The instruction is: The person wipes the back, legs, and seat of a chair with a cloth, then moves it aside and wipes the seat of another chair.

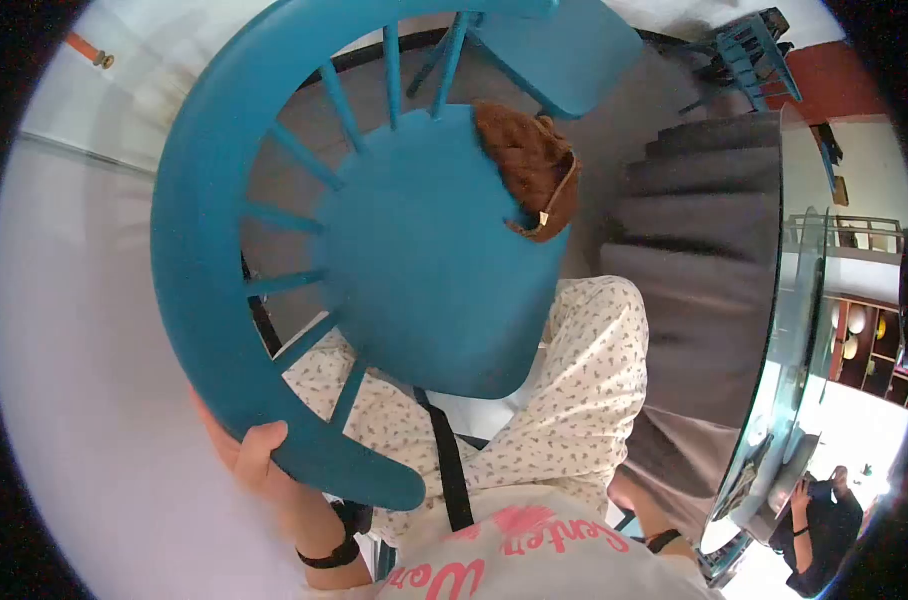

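A blue wooden armchair with a curved back rail and several spindles fills the middle of the head view, in front of my legs. My left hand is closed around the end part of its curved rail, thumb on top. On the chair's seat lies a crumpled brown cloth item, perhaps a cap or small bag, near the far right edge. Low beside my right thigh is my right hand. Its fingers are hidden behind the patterned trousers, so what it touches does not show.
Another blue chair stands just beyond. To the right, a glass-topped table has a dark draped cloth. A white wall runs along the left. Another person in dark clothes is at the lower right.
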`<state>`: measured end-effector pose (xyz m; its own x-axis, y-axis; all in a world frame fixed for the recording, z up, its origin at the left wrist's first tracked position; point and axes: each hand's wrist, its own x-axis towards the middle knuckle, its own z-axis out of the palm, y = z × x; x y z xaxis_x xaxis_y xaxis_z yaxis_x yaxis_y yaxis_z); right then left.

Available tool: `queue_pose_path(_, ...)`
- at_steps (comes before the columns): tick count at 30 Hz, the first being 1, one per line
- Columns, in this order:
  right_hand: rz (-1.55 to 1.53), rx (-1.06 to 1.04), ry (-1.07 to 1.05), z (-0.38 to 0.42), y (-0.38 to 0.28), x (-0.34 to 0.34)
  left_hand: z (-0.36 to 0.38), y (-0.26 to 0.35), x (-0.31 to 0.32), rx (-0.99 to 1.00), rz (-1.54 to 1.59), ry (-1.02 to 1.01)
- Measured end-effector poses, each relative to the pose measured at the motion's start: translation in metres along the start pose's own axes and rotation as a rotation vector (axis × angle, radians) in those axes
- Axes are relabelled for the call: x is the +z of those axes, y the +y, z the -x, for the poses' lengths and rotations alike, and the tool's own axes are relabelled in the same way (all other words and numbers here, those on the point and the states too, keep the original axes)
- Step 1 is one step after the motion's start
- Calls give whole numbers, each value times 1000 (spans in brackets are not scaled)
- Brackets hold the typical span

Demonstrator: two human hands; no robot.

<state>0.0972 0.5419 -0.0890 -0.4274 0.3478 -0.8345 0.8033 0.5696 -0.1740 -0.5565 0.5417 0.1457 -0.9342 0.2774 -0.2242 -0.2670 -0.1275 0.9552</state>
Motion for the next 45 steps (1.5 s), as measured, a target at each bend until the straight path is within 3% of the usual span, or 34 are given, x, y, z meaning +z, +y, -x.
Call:
queue_pose_path(2,-261,205,-41,-18,-22,17,-1,-5,-4,10,-12,-33)
queue_pose_path(11,-394,285,-52,-20,-55,1,-6,-6,7,3,107,-143)
queue_pose_path(20,-528,425,-149,87,-90,-63,6,-1,9,-53,93,-106)
queue_pose_path(25,-517,441,-270,164,-88,-147,3,-14,3,53,56,-98)
queue_pose_path(29,-330,321,-302,166,-86,-267,-3,0,3,66,103,-89)
queue_pose_path(32,-79,328,-92,100,-129,-397,-8,18,-2,77,113,-81)
queue_pose_path(36,8,-159,479,-23,-160,-501,-18,26,-12,74,84,-42)
queue_pose_path(38,21,-348,505,-86,-178,-538,-20,35,-18,105,92,-57)
queue_pose_path(39,56,-460,637,-125,-174,-544,-19,41,-21,111,77,-60)
queue_pose_path(44,296,-584,1029,-251,-237,-579,-16,55,-39,138,20,-56)
queue_pose_path(45,189,-432,1108,-281,-239,-578,-16,58,-36,150,16,-60)
